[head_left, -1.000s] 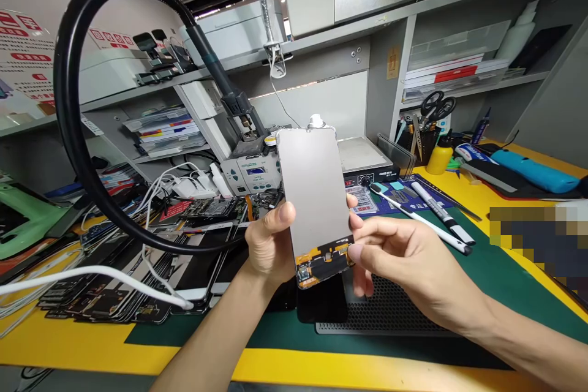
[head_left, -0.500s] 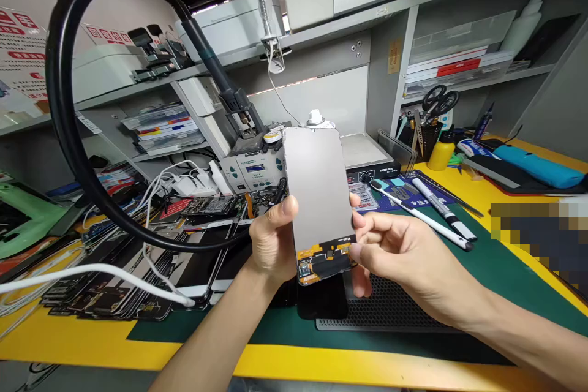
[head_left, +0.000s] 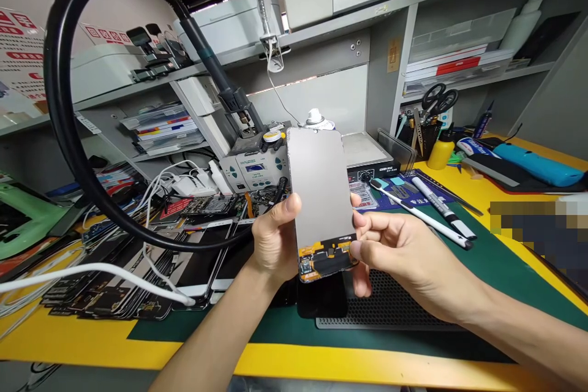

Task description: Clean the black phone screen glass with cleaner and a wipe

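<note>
A phone screen panel point(head_left: 321, 190) is held upright, its plain grey back facing me, with orange and black flex circuitry along its lower end. My left hand point(head_left: 275, 239) grips the panel's left edge, thumb at the side and some fingertips showing past the right edge. My right hand point(head_left: 395, 251) pinches the lower right corner beside the flex circuitry, one finger reaching below it. Under the panel, a black phone-shaped piece point(head_left: 324, 300) lies partly over a dark perforated mat point(head_left: 395, 306).
Stacked phone parts point(head_left: 110, 288) and white cables cover the left side. A thick black hose point(head_left: 59, 104) arches there. Behind stands a soldering station point(head_left: 255, 168). A black-handled white brush point(head_left: 418, 214), a marker point(head_left: 443, 208) and a yellow bottle point(head_left: 440, 150) lie or stand at right.
The panel has tilted slightly, its top shifting a little to the right and its lower end slightly up. Both hands keep their hold.
</note>
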Demonstrator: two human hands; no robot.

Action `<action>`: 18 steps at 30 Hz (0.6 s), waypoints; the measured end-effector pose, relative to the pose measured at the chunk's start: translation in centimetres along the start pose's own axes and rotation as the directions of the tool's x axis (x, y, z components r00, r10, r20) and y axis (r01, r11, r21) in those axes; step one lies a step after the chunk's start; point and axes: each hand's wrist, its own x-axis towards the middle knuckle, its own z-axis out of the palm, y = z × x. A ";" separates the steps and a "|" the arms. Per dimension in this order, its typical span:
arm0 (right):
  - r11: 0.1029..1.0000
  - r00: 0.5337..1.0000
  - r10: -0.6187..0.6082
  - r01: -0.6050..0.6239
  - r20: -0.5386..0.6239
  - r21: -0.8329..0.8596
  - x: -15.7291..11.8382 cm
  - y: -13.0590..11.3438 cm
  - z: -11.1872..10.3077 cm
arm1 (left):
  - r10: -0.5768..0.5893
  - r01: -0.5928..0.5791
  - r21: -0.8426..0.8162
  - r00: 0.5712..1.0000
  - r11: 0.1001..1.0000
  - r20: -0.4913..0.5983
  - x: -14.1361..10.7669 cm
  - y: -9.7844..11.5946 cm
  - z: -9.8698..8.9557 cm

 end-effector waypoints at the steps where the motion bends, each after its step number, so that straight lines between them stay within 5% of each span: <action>1: 1.000 1.000 0.000 0.000 0.003 0.004 0.0 0.0 0.0 | 0.000 0.000 0.001 1.000 1.000 -0.005 0.0 0.0 0.0; 18: 0.998 1.000 -0.016 0.015 0.026 0.068 0.1 0.2 -0.2 | -0.020 0.020 -0.041 1.000 0.999 0.014 -0.1 -0.1 0.1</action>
